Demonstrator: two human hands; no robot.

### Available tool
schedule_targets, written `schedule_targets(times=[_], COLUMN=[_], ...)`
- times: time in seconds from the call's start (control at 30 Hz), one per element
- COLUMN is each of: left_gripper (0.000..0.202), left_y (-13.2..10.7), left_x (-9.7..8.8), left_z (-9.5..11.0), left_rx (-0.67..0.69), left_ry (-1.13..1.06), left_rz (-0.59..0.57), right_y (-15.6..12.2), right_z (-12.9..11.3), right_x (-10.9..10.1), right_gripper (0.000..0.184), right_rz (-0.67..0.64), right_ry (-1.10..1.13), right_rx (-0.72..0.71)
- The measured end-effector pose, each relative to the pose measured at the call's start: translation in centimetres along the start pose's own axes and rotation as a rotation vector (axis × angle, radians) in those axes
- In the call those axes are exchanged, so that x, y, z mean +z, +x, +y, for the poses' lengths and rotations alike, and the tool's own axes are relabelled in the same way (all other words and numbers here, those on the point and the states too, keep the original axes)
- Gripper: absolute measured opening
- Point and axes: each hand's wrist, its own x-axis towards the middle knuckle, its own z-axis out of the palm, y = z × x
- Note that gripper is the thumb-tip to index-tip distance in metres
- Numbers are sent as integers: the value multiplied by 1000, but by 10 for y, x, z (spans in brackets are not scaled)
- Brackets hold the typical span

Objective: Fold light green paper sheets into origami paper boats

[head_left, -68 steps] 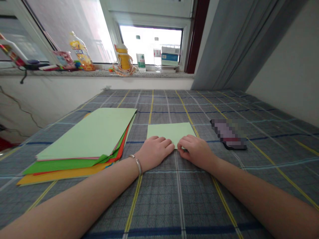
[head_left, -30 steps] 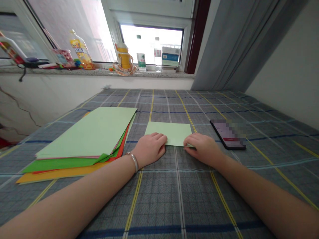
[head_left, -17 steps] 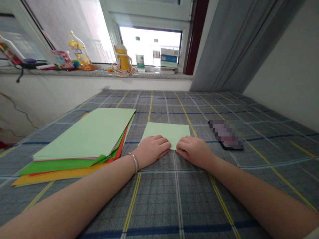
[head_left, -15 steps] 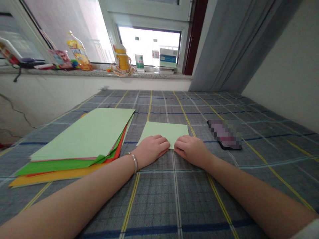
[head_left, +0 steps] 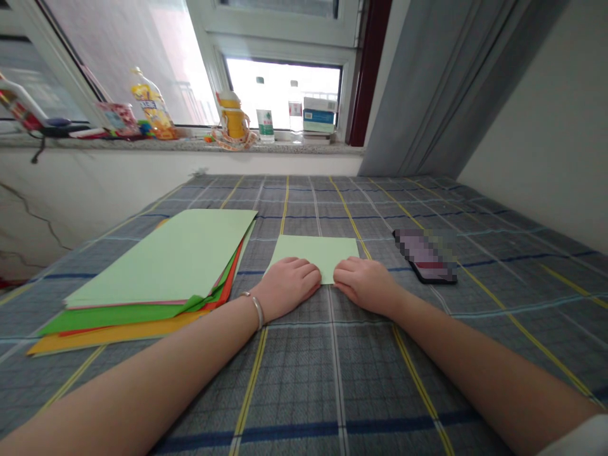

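A small pale green sheet of paper (head_left: 313, 249) lies flat on the checked cloth, its near edge partly covered by my hands. My left hand (head_left: 293, 283), with a silver bangle at its wrist, is closed on the near left part of the sheet, fingers curled together. On the near right corner, my right hand (head_left: 363, 282) holds the edge with bent fingers. A narrow gap between the two hands shows the paper's near edge. My thumbs are mostly hidden.
To the left lies a stack of coloured paper (head_left: 161, 259), pale green on top. A phone (head_left: 427, 258) with a blurred screen rests on the right of the checked cloth (head_left: 294, 386). Bottles, a yellow flask (head_left: 232, 120) and boxes (head_left: 319, 116) line the windowsill.
My hands have drawn slightly apart along the paper's near edge, widening the gap between them. The camera view has shifted a little. Paper stack and phone lie as before.
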Motion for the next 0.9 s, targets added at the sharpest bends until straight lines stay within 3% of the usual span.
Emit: schedule_targets(times=[0.27, 0.43, 0.9], left_gripper=[23, 24, 22], left_y=[-3, -6, -16], left_x=[-3, -5, -6], left_z=[0, -3, -21], left_rx=[4, -5, -50], left_ry=[15, 29, 24], left_rz=[29, 11, -21], right_y=[-6, -13, -29], right_z=[4, 15, 41], right_x=[-10, -15, -21], right_gripper=[15, 17, 13], right_rz=[-70, -117, -163], right_ry=[-54, -63, 118], right_rx=[16, 106, 237])
